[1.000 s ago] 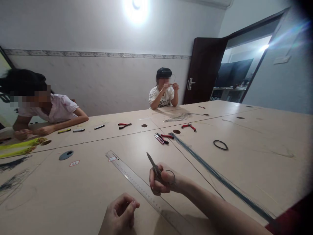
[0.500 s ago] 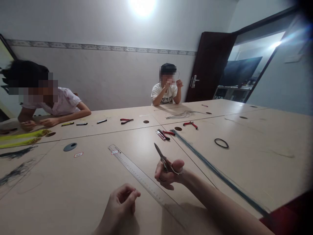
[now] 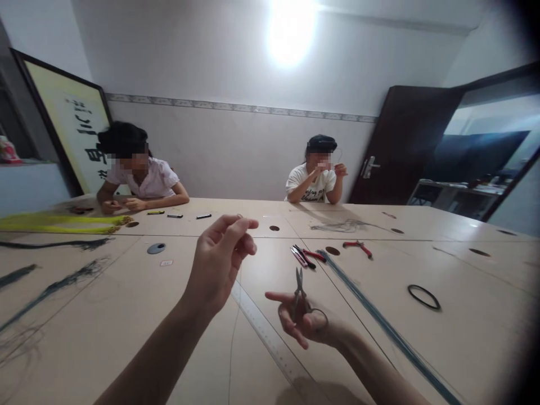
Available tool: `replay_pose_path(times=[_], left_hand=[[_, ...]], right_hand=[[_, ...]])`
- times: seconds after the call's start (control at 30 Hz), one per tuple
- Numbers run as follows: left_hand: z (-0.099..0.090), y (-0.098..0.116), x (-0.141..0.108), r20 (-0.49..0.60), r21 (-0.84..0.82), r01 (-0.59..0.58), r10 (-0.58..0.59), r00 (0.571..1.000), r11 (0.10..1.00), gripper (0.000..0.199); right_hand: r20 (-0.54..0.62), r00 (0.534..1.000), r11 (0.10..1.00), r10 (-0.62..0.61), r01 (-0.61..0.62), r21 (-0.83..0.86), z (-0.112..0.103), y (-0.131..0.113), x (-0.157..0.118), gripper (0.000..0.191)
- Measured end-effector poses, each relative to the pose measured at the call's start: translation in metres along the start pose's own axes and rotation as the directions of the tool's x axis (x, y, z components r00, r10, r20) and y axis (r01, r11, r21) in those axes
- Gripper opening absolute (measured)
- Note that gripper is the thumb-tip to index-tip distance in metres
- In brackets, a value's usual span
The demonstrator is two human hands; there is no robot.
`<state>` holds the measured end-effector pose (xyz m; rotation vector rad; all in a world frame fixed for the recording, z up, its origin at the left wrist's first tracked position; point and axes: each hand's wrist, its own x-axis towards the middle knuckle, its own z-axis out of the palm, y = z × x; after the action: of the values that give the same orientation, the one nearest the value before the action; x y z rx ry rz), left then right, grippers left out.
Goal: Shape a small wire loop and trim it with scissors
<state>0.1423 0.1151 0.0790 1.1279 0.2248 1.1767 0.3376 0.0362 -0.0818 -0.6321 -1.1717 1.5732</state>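
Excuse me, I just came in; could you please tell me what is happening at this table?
The camera wearer's raised left hand seems to pinch a thin grey strand, which hangs below it. Their right hand holds small metal scissors, blades slightly parted, away from the strand. A clear plastic ruler lies on the pale wooden table, and a long dark grey-green bundle of strands lies to its right. Two other people sit across the table.

L hand (image 3: 221, 253) pinches fine strand (image 3: 232, 343); R hand (image 3: 314, 322) w/ scissors (image 3: 300, 289) nr clear ruler (image 3: 265, 332).
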Motion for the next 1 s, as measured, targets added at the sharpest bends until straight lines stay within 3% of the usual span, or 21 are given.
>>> replay_pose_path(times=[0.13,0.27,0.37,0.47,0.6,0.73,0.87,1.0], left_hand=[[-0.004,0.009,-0.010,0.102,0.024,0.055,-0.058,0.993,0.998,0.013],[-0.010,0.009,-0.018,0.179,0.052,0.072,-0.080,0.981,0.996,0.011],[-0.011,0.009,-0.021,0.240,0.057,0.074,-0.085,0.967,0.996,0.012],[-0.011,0.009,-0.025,0.290,0.073,0.056,-0.074,0.954,0.996,0.012],[-0.011,0.013,-0.027,0.287,0.067,0.014,-0.032,0.957,0.998,0.012],[-0.012,0.021,-0.027,0.251,0.098,-0.032,0.006,0.968,0.995,0.013],[-0.017,0.026,-0.025,0.181,0.192,-0.096,0.061,0.982,0.977,0.012],[-0.025,0.028,-0.021,0.100,0.271,-0.117,0.094,0.991,0.956,0.012]], right_hand=[[-0.252,0.967,0.997,-0.028,0.008,-0.077,-0.018,-0.002,-0.006,0.034],[-0.509,0.854,0.986,-0.108,0.026,-0.165,-0.028,-0.015,-0.003,0.034],[-0.577,0.789,0.959,-0.212,0.053,-0.280,-0.018,-0.033,0.003,0.030],[-0.538,0.796,0.918,-0.278,0.055,-0.393,0.010,-0.059,0.011,0.024],[-0.399,0.874,0.872,-0.276,0.053,-0.487,0.063,-0.099,0.024,0.038],[-0.210,0.907,0.868,-0.366,0.251,-0.429,0.105,-0.123,0.039,0.055],[-0.029,0.902,0.869,-0.430,0.405,-0.285,0.119,-0.118,0.050,0.061],[0.012,0.865,0.837,-0.502,0.489,-0.245,0.117,-0.111,0.057,0.064]])
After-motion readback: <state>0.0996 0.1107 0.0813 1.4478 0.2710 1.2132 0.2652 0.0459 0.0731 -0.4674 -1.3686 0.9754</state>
